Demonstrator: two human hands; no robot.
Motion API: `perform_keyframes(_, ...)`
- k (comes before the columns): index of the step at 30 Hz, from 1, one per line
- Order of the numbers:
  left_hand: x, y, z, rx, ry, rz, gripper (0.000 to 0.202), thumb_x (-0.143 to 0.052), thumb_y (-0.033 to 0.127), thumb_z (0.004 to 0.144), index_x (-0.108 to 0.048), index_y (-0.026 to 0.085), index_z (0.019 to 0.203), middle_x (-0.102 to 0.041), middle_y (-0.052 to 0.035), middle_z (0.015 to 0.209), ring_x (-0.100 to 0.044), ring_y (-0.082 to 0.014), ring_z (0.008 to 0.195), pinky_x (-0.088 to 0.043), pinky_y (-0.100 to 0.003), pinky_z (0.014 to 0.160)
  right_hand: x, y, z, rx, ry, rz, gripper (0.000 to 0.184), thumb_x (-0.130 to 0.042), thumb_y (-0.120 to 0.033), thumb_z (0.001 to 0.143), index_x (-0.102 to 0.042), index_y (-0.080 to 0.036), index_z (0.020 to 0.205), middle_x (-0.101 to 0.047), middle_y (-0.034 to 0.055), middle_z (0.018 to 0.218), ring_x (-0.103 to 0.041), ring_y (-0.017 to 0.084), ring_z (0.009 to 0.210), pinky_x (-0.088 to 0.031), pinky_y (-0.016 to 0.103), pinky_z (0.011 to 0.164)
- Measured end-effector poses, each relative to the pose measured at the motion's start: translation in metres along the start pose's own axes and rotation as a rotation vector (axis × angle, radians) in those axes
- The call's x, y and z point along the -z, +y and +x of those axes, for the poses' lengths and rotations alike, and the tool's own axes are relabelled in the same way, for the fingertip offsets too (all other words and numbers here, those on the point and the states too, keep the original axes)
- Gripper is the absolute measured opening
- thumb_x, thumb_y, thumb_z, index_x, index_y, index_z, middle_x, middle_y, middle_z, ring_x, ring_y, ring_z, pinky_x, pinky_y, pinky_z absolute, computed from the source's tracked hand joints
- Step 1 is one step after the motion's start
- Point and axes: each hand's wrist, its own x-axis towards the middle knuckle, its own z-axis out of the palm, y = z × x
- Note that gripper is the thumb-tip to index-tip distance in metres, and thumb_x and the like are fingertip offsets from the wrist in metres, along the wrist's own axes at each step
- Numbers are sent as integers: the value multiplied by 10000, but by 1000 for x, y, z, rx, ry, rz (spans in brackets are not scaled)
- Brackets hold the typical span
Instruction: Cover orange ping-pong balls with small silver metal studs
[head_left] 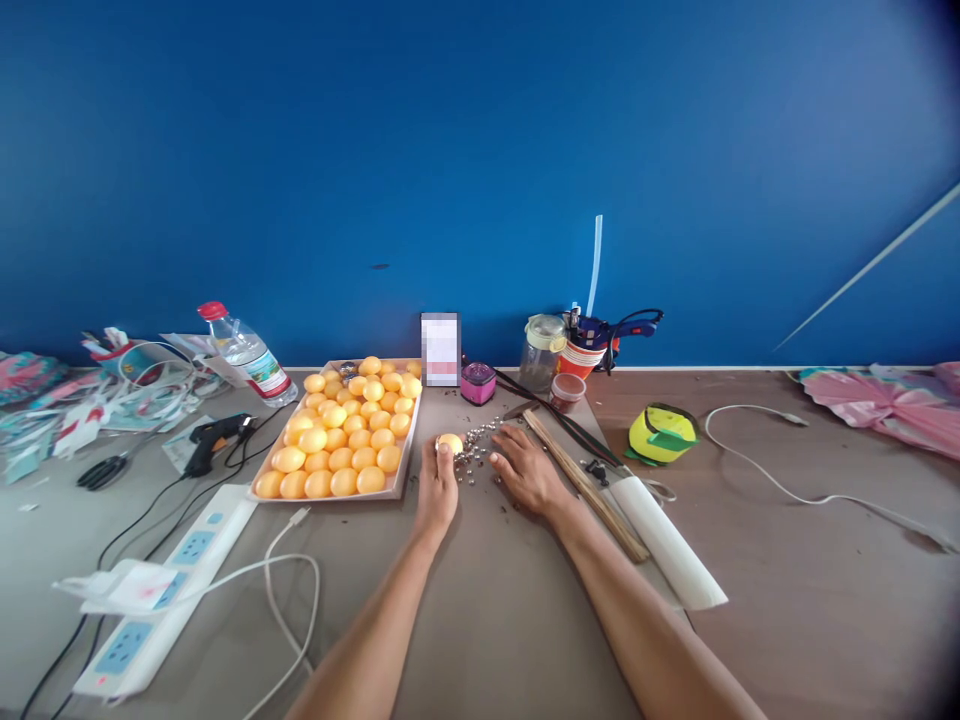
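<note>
My left hand (437,490) is closed round an orange ping-pong ball (450,442), with the thumb on its near side. Small shiny metal beads (474,440) lie scattered on the table between my two hands. Just right of them, my right hand (527,470) rests with fingers spread, its fingertips close to the beads. Whether a bead is under those fingers is hidden. Left of my hands stands a shallow box (398,470) filled with many more orange balls (341,457).
Thin wooden sticks (592,490) and a white roll (666,545) lie to the right. Behind stand a purple box (478,383), a clear jar (541,360) and a cup of tools (581,360). A power strip (169,590), glue gun (210,445) and bottle (251,355) occupy the left.
</note>
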Motion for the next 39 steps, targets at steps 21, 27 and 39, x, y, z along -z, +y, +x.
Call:
perform_keyframes(21, -6, -4, 2, 97, 22, -246, 333, -501, 504, 811, -529, 201, 948, -643, -78, 934, -621, -208, 909, -488, -324, 805, -8, -3, 2, 12, 66, -59, 513, -350, -482, 898, -455, -167, 1290, -395, 154, 1378, -313, 290, 1303, -296, 496, 1053)
perform_keyframes(27, -3, -10, 9, 140, 96, -341, 377, -504, 526, 802, -494, 184, 959, -638, -87, 973, -649, -190, 906, -496, -311, 811, -17, -3, 0, 2, 63, -123, 556, -351, -481, 898, -356, -171, 1359, -376, 159, 1404, -334, 286, 1305, -333, 478, 1035)
perform_keyframes(39, 1, -9, 13, 151, 111, -373, 372, -539, 520, 775, -467, 175, 894, -632, -71, 902, -655, -196, 881, -506, -290, 743, -22, -18, 26, 69, -40, -138, 605, -444, -495, 853, -366, -152, 1345, -429, 177, 1334, -393, 291, 1236, -348, 465, 1000)
